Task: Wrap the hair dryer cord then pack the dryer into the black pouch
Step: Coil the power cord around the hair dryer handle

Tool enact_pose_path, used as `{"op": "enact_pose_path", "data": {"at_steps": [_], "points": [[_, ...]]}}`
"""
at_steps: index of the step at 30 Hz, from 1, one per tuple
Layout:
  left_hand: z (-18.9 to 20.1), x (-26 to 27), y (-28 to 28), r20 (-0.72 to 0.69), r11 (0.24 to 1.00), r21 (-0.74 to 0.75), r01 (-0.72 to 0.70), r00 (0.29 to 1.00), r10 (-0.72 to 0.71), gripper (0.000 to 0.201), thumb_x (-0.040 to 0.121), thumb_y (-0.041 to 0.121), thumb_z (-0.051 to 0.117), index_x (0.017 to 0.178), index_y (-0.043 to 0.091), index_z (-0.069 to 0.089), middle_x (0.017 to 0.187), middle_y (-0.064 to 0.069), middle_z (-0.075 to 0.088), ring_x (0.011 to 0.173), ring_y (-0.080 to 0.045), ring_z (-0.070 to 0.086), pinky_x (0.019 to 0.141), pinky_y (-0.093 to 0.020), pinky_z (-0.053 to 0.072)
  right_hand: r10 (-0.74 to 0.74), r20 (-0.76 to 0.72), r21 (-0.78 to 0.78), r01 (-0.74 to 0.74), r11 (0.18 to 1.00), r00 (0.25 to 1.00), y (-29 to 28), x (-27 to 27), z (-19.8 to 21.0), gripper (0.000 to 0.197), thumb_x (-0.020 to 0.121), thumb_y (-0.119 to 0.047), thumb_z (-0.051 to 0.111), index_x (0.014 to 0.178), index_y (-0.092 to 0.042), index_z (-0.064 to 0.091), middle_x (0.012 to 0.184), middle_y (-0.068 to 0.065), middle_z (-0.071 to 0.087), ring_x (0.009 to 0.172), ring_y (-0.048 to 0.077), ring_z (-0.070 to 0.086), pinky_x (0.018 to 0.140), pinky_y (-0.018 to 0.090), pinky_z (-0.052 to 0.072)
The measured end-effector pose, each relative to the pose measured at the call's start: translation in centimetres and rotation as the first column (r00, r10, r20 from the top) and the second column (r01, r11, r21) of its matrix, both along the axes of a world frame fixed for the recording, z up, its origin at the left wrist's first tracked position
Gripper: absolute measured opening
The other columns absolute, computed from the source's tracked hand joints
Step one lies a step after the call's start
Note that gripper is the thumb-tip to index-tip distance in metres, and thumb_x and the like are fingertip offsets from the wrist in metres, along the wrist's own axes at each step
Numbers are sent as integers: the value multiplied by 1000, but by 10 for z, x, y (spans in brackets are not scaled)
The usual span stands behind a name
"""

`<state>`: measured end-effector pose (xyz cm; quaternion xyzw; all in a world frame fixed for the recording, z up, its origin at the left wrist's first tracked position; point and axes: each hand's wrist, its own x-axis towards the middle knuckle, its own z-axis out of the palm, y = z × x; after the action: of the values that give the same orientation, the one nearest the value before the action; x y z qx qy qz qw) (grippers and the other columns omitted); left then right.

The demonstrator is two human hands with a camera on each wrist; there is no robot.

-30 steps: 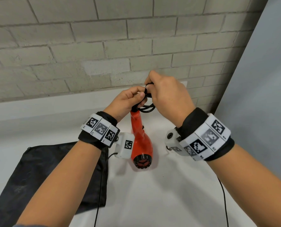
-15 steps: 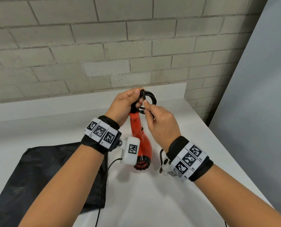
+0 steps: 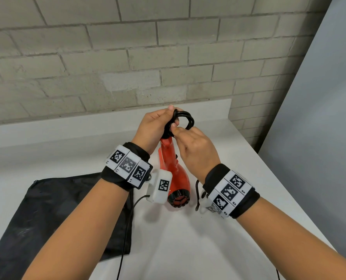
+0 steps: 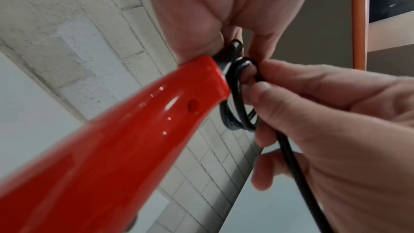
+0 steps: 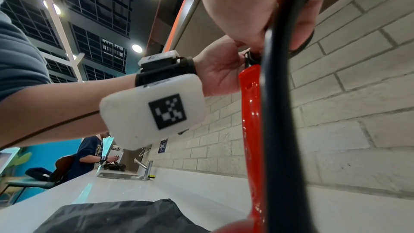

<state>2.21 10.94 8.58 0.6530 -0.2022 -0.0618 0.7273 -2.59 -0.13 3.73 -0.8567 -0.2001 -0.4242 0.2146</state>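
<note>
A red hair dryer (image 3: 173, 174) hangs nose-down above the white counter, its handle end (image 4: 201, 84) up. My left hand (image 3: 158, 126) grips the top of the handle together with small loops of the black cord (image 3: 185, 120). My right hand (image 3: 194, 146) pinches the cord (image 4: 289, 157) just beside those loops, and the free length runs down through its palm (image 5: 282, 112). The black pouch (image 3: 47, 215) lies flat on the counter to the lower left, also visible low in the right wrist view (image 5: 116, 217).
A brick wall (image 3: 127, 57) stands right behind the counter (image 3: 228, 229), whose right edge drops off beside a grey panel (image 3: 319, 138). Thin black cables (image 3: 125, 239) trail off my wrist cameras. Far along the counter are a sink tap (image 5: 143, 166) and another person (image 5: 89, 150).
My right hand came down from above the handle to below the loops, still on the cord. Another loop now sits at the handle top. The dryer stayed in place.
</note>
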Motion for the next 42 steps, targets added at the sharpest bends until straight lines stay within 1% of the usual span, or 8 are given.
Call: {"op": "enact_pose_path", "data": {"at_steps": [12, 16, 19, 21, 27, 34, 38, 42], "points": [[-2, 3, 1, 57, 1000, -29, 2, 998, 0, 19, 93, 10, 43, 99, 11, 62, 57, 12, 64, 48, 1, 46, 51, -12, 42, 148, -183, 380, -68, 922, 972, -16, -10, 4, 24, 89, -8, 47, 104, -5, 66, 112, 10, 62, 103, 15, 58, 91, 23, 46], [-3, 3, 0, 78, 999, 4, -36, 996, 35, 21, 94, 10, 43, 107, 12, 59, 55, 13, 64, 46, 1, 45, 46, -12, 37, 20, -374, 336, 115, 935, 927, -57, -14, -4, 18, 90, -6, 46, 95, -5, 64, 98, 10, 64, 81, 9, 50, 72, 2, 35], [-4, 1, -2, 93, 1000, 7, -29, 995, 29, 22, 94, 10, 42, 109, 13, 57, 55, 12, 63, 46, 1, 45, 46, -11, 38, -271, -827, -173, 237, 956, 493, -100, -14, -24, 26, 90, -11, 48, 113, -7, 57, 117, 13, 61, 93, 19, 53, 82, 18, 40], [-4, 0, -4, 102, 1000, 17, -25, 994, 23, 22, 94, 10, 42, 110, 13, 57, 54, 13, 63, 45, 1, 45, 46, -11, 37, -509, -842, -495, 119, 861, 176, -120, -17, -43, 34, 89, -15, 49, 122, -5, 52, 126, 13, 56, 114, 25, 53, 96, 29, 42], [-4, -3, -12, 114, 999, 28, -33, 993, 30, 24, 95, 11, 40, 113, 11, 56, 54, 14, 62, 45, 1, 45, 42, -10, 35, -632, -775, -629, 105, 770, -14, -138, -21, -72, 31, 85, -15, 55, 113, -1, 57, 102, 11, 61, 91, 25, 57, 82, 29, 48], [-4, -4, -15, 109, 998, 58, -17, 994, 11, 22, 96, 14, 40, 107, 13, 59, 54, 14, 61, 45, 0, 44, 40, -12, 34, -600, -790, -573, 198, 795, 125, -139, -14, -73, 28, 92, -6, 39, 113, -1, 56, 121, 16, 58, 109, 31, 57, 92, 34, 46], [-6, 0, -12, 88, 998, 57, -17, 996, 12, 23, 95, 18, 42, 96, 19, 64, 56, 12, 62, 46, -1, 44, 44, -14, 36, -470, -730, -283, 407, 868, 496, -139, -11, -53, 20, 88, 4, 40, 102, -1, 55, 111, 17, 50, 82, 31, 52, 78, 37, 45], [-6, 0, -12, 84, 998, 57, -16, 996, 11, 22, 95, 19, 43, 95, 20, 65, 56, 12, 62, 46, 0, 44, 44, -13, 37, -140, -421, 101, 200, 975, 896, -118, -17, -18, 13, 84, 8, 49, 90, 0, 58, 100, 13, 53, 78, 20, 50, 77, 31, 47]]}}
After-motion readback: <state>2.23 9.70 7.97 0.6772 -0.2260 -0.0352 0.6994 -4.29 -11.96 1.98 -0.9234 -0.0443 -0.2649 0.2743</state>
